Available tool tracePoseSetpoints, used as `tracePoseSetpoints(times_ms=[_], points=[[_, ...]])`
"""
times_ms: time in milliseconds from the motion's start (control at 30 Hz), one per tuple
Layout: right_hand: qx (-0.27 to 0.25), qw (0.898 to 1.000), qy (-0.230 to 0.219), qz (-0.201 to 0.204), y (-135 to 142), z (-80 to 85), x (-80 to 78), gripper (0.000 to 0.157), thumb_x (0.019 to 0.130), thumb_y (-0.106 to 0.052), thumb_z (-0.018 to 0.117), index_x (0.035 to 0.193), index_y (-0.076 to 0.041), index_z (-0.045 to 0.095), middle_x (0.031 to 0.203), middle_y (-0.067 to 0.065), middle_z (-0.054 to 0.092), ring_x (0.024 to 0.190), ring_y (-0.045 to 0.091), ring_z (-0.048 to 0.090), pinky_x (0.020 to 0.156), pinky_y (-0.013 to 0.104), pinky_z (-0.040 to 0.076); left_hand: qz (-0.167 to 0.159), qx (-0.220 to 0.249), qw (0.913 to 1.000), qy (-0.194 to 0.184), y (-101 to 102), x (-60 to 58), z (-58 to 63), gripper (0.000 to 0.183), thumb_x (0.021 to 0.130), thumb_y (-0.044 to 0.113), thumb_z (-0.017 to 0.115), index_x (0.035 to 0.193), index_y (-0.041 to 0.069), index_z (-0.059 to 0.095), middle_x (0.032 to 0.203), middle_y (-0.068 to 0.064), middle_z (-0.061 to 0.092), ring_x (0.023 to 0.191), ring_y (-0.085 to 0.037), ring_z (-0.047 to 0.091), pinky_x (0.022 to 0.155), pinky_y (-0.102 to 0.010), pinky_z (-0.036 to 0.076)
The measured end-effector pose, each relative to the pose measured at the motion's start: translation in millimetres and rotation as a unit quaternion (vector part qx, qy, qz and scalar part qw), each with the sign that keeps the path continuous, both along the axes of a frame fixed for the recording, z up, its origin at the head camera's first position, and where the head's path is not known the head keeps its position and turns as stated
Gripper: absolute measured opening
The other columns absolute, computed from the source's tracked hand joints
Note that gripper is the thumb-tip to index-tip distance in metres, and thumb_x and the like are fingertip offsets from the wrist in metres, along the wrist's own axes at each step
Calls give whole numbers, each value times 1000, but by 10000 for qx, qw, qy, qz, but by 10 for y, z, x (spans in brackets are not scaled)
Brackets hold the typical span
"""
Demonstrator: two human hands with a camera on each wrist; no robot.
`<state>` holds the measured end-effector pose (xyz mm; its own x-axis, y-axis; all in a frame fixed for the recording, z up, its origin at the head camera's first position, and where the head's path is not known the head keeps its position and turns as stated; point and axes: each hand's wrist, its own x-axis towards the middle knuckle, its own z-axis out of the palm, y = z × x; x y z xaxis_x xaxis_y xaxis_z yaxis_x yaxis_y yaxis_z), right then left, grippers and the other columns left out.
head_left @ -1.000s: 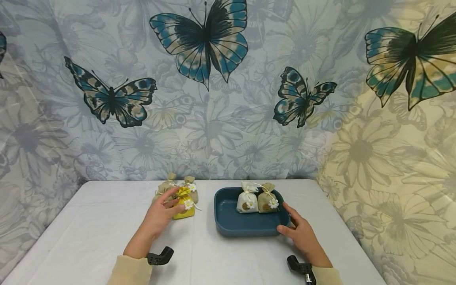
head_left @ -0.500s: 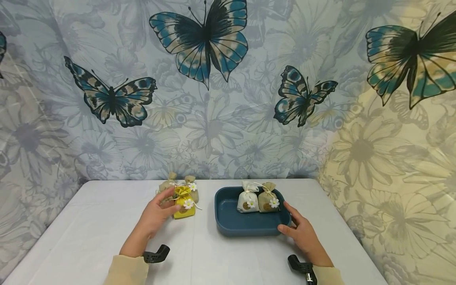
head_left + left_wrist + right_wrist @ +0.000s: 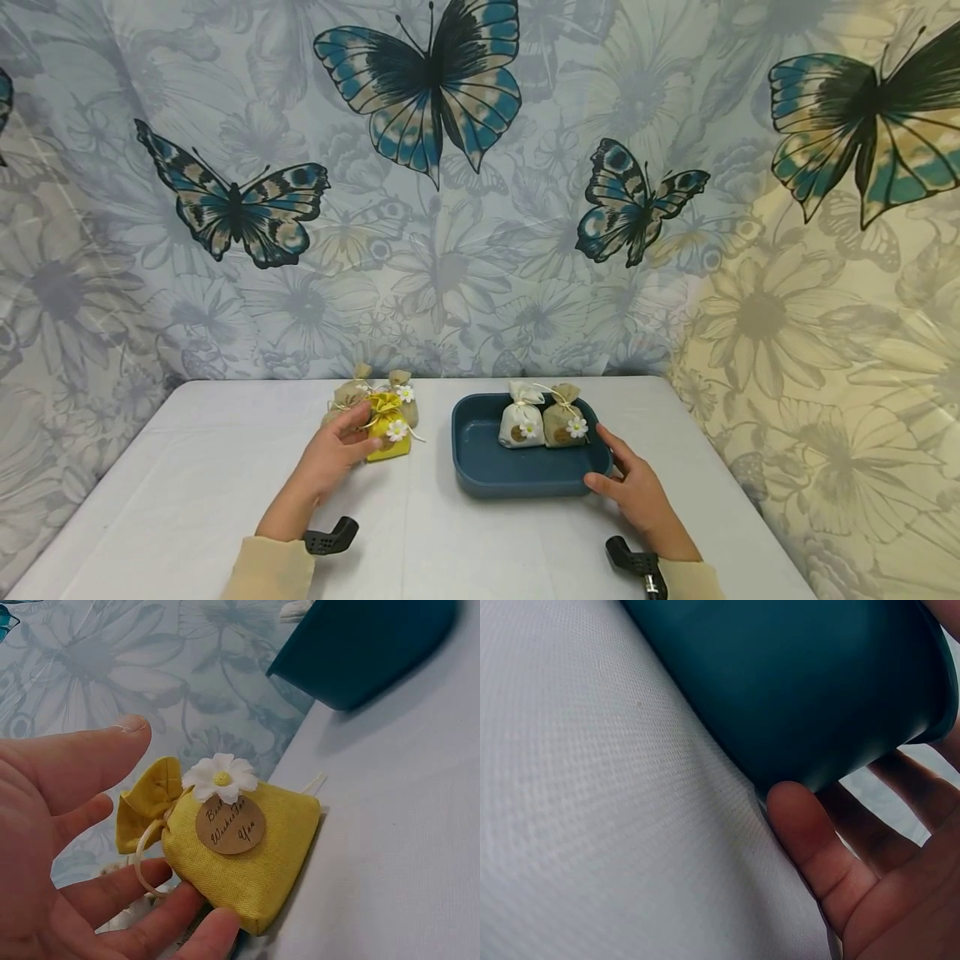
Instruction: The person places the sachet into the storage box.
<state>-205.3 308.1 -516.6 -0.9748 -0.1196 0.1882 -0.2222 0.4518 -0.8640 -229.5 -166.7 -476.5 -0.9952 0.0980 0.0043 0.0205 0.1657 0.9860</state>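
Note:
A small yellow drawstring sachet [image 3: 262,877] with a white daisy and a round brown tag stands on the table. My left hand [image 3: 330,458] is beside it. In the left wrist view its fingertips [image 3: 214,934] reach along the sachet's lower side, while the thumb [image 3: 90,761] is apart from it. My right hand [image 3: 633,492] rests against the right end of a blue rectangular tub [image 3: 487,482]. Its thumb [image 3: 802,825] touches the near corner, and the fingers spread along the end wall. Inside the tub, a white sachet [image 3: 521,425] leans beside a beige sachet [image 3: 561,423].
Behind the yellow sachet stand several beige sachets [image 3: 407,410], partly hidden by it and my left hand. A white cloth covers the table [image 3: 442,550]. The butterfly-printed backdrop [image 3: 450,275] hangs at its far edge.
My left hand has drawn back slightly to the left from the yellow sachet and lowered its fingers from the sachet's neck. The right hand and the tub have stayed nearly still.

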Motion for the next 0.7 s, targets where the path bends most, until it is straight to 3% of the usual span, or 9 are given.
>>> tracePoseSetpoints(times_ms=[133,333,433,600,700], points=[[-8,10000,-22,-4,0,2,3,78,92,-17,74,157,-12,32,159,18,26,141,47,26,103,59,35,-80,-253,9996,-3,12,14,-7,65,90,5,74,148,2,45,147,-27,43,129,-43,46,96,-44,48],[-36,10000,-59,-5,0,8,1,78,92,-18,74,157,-11,31,159,18,26,141,47,25,103,58,34,98,-661,9978,18,52,24,-44,58,86,5,77,140,0,55,137,-21,54,117,-35,54,85,-37,50],[-49,10000,-33,28,-6,18,6,78,92,-17,74,157,-10,31,159,18,26,141,47,25,104,59,33,203,-883,9958,113,80,24,-69,46,86,4,78,129,0,64,131,-17,58,115,-35,55,87,-40,49],[-47,9999,67,71,-24,48,26,78,91,-14,75,156,-8,32,158,21,27,141,48,24,105,60,31,91,-1272,9908,450,109,12,-117,25,85,3,77,109,2,72,140,-21,50,121,-40,52,99,-51,43],[-17,10000,53,35,-26,53,30,78,91,-15,75,156,-9,33,158,21,27,141,48,25,104,60,32,68,-1472,9877,527,126,13,-122,25,84,4,79,108,5,72,142,-21,48,118,-37,52,97,-51,43]])
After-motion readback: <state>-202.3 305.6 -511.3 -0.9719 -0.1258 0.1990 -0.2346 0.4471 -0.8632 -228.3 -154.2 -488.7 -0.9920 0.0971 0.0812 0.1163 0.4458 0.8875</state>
